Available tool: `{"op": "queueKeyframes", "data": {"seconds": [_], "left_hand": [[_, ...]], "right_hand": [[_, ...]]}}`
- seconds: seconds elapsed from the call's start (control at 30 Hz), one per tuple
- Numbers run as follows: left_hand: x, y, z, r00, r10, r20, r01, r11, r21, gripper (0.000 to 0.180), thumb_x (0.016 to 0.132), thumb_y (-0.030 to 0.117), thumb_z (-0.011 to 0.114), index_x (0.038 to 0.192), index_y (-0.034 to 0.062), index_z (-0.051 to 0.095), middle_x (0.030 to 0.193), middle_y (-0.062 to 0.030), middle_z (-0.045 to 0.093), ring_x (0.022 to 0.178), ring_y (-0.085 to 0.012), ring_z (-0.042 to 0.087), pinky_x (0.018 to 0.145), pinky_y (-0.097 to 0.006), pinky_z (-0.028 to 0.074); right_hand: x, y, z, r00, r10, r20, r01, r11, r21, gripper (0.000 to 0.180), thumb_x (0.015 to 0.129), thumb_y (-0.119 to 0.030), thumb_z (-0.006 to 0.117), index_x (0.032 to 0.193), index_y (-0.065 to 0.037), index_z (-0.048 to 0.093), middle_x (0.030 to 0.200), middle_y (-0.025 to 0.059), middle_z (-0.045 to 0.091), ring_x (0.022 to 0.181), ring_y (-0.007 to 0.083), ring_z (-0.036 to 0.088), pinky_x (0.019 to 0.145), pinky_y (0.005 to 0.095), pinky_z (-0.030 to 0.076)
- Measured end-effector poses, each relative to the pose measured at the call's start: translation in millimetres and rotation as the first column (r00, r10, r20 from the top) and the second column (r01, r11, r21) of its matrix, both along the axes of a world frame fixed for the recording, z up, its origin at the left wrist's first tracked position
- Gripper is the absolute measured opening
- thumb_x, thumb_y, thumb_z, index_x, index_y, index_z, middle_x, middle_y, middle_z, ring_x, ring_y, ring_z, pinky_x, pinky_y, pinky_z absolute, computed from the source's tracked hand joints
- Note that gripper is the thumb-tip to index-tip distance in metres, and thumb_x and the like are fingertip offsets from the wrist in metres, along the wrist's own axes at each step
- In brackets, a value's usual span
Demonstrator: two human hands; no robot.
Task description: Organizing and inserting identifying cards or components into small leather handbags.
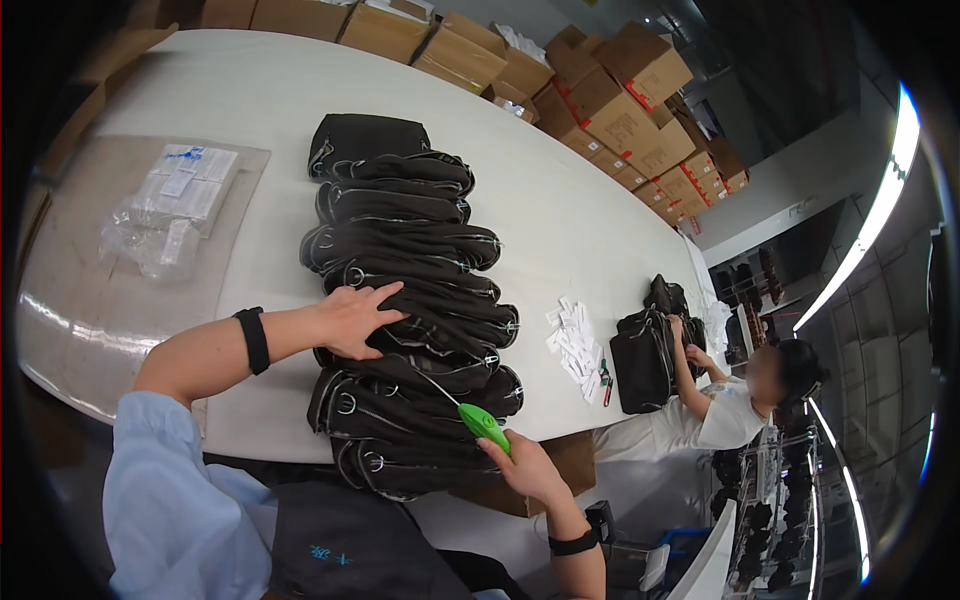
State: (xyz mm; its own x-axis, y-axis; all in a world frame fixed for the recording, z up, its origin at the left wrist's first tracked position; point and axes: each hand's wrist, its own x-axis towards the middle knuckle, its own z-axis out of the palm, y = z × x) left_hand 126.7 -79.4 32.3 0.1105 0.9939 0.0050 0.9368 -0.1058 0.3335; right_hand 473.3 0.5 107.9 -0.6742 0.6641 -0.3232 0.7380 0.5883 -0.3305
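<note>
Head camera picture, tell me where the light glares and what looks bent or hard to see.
Head view: the long ceiling light glares white at right; head view: the clear sheet at left shows bright reflections; head view: the table edge bows, and the corners go dark; head view: folds in the black bags partly merge.

Cartons and lined-up bags mark a workshop.

Left hand on bags, green tool in right hand
</note>
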Motion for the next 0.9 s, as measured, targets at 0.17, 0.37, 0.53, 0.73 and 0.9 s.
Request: {"op": "queueKeyframes", "data": {"seconds": [0.17, 0.37, 0.53, 0.73, 0.9], "left_hand": [[12.8, -7.8, 5.2, 0.983, -0.125, 0.133, 0.069, 0.929, 0.365, 0.045, 0.081, 0.035, 0.068, 0.12, 0.0135, 0.062, 0.143, -0.0133, 0.039, 0.115, -0.0301, 0.05, 0.096, -0.041, 0.041], [22.7, 9.4, -4.2, 0.979, -0.202, 0.018, 0.166, 0.849, 0.502, 0.016, 0.07, 0.003, 0.063, 0.083, 0.01, 0.056, 0.104, -0.0025, 0.057, 0.089, -0.0224, 0.059, 0.072, -0.036, 0.047], [30.0, 4.7, -12.9, 0.956, -0.285, -0.076, 0.295, 0.917, 0.27, 0.038, 0.077, 0.024, 0.062, 0.113, 0.0157, 0.069, 0.143, -0.0113, 0.044, 0.126, -0.0241, 0.043, 0.101, -0.038, 0.037], [18.5, 13.9, -11.3, 0.984, -0.123, -0.129, 0.148, 0.967, 0.206, 0.081, 0.075, 0.06, 0.06, 0.139, 0.0117, 0.046, 0.154, -0.0253, 0.012, 0.138, -0.0338, 0.028, 0.115, -0.047, 0.016], [14.5, 16.6, -7.1, 0.984, -0.151, -0.09, 0.164, 0.974, 0.156, 0.09, 0.072, 0.062, 0.064, 0.141, 0.0096, 0.042, 0.154, -0.0257, 0.01, 0.14, -0.0344, 0.024, 0.116, -0.049, 0.012]], "right_hand": [[18.6, 14.0, -7.1, 0.977, -0.198, -0.074, 0.205, 0.974, 0.096, 0.048, 0.094, -0.044, 0.054, 0.08, 0.002, 0.056, 0.072, 0.027, 0.06, 0.073, 0.0461, 0.06, 0.064, 0.05, 0.047], [8.5, -1.9, -2.9, 0.965, -0.219, -0.144, 0.222, 0.975, 0.003, 0.043, 0.093, -0.041, 0.057, 0.086, 0.002, 0.055, 0.074, 0.0251, 0.061, 0.077, 0.0449, 0.06, 0.067, 0.0477, 0.046], [-6.8, -14.9, 12.8, 0.979, -0.149, -0.137, 0.144, 0.988, -0.047, 0.04, 0.093, -0.039, 0.058, 0.089, 0.001, 0.054, 0.078, 0.0243, 0.061, 0.079, 0.0447, 0.06, 0.067, 0.0476, 0.047], [-16.0, -30.1, 7.5, 0.999, -0.041, -0.013, 0.041, 0.999, -0.024, 0.043, 0.093, -0.042, 0.056, 0.091, 0.001, 0.053, 0.086, 0.025, 0.061, 0.081, 0.045, 0.06, 0.069, 0.0491, 0.048], [-19.0, -25.9, 1.3, 0.998, -0.045, 0.046, 0.041, 0.995, 0.088, 0.049, 0.094, -0.047, 0.053, 0.089, 0.002, 0.054, 0.086, 0.0249, 0.062, 0.08, 0.0448, 0.06, 0.069, 0.0504, 0.048]]}}
